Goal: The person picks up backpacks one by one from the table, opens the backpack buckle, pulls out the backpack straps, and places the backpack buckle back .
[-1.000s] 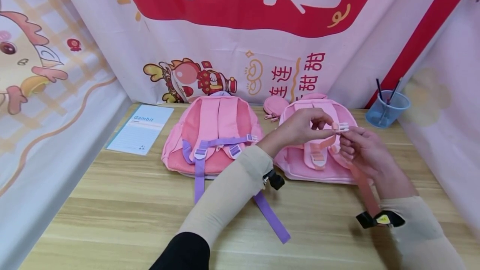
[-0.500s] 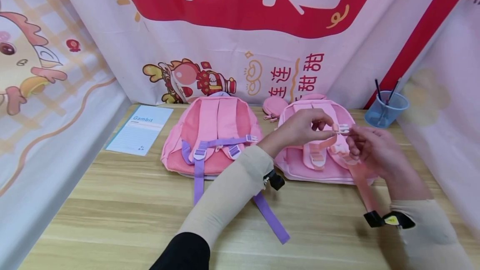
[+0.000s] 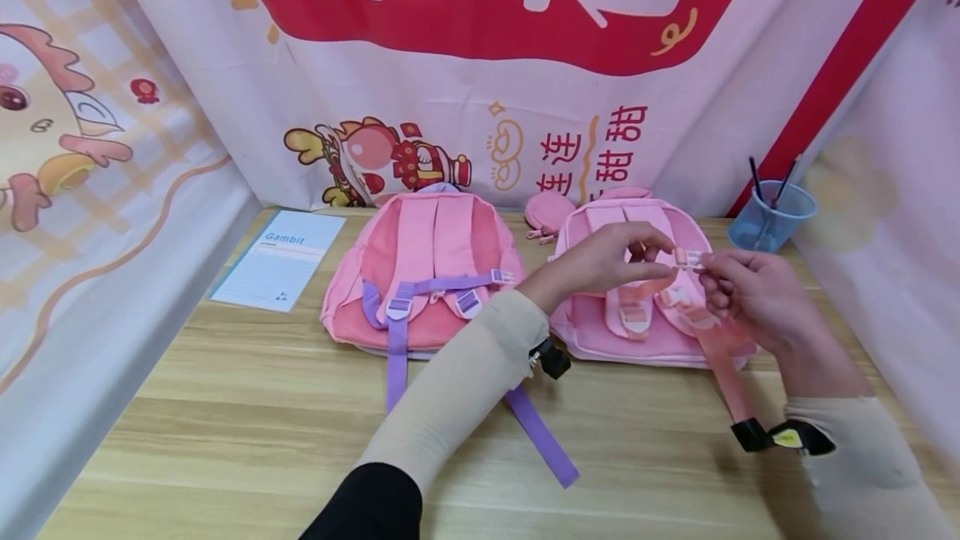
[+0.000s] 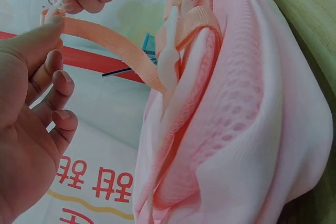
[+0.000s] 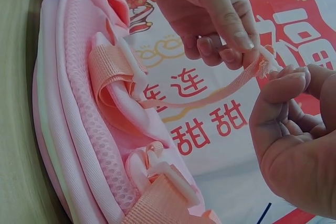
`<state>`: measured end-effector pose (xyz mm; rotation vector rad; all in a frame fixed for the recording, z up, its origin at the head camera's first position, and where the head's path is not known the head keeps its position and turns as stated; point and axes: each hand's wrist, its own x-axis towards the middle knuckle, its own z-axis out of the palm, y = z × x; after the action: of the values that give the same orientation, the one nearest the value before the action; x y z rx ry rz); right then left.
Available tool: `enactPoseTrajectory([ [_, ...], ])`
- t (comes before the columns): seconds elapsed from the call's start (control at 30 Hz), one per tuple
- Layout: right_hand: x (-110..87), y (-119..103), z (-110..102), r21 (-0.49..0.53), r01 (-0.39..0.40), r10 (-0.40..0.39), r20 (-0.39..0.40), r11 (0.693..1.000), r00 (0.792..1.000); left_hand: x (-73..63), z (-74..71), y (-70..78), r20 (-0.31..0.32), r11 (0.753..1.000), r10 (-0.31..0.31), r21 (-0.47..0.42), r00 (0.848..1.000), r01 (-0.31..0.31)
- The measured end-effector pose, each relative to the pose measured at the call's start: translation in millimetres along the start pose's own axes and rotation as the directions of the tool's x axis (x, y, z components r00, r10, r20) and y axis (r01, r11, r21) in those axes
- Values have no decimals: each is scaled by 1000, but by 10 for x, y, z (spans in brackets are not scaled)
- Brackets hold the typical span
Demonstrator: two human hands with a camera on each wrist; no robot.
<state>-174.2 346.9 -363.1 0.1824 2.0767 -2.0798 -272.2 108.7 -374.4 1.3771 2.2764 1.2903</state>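
Observation:
A white plastic buckle [image 3: 691, 260] with prongs is held up over the right-hand pink backpack [image 3: 592, 338]. My left hand [image 3: 617, 255] pinches its left end, where an orange strap [image 4: 113, 40] is threaded through. From the other side my right hand [image 3: 757, 298] pinches the pronged end between thumb and forefinger. The strap runs in a curve from the buckle down to the backpack's shoulder strap, as the right wrist view shows. Fingertips hide much of the buckle in both wrist views. Another orange strap [image 3: 727, 377] hangs down from the backpack's right side.
A second pink backpack [image 3: 422, 240] with purple straps [image 3: 542, 437] lies to the left, partly behind my left forearm. Further left is a notepad [image 3: 281, 261]. A round pink pouch [image 3: 550, 212] sits between the backpacks. At the back right stands a blue pen cup [image 3: 772, 219].
Both hands have shifted slightly to the right with the buckle. My right fingers have moved up and right, from below the buckle to its pronged end.

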Motion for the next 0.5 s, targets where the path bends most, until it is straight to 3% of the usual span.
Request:
enactPoseTrajectory([
  [0.23,3,16,-17,18,36,-36,8,999,999,25,30,-33,3,999,-13,40,1000,13],
  [0.5,-4,9,-25,69,67,-69,23,995,997,95,64,-46,50,997,-36,77,998,32],
])
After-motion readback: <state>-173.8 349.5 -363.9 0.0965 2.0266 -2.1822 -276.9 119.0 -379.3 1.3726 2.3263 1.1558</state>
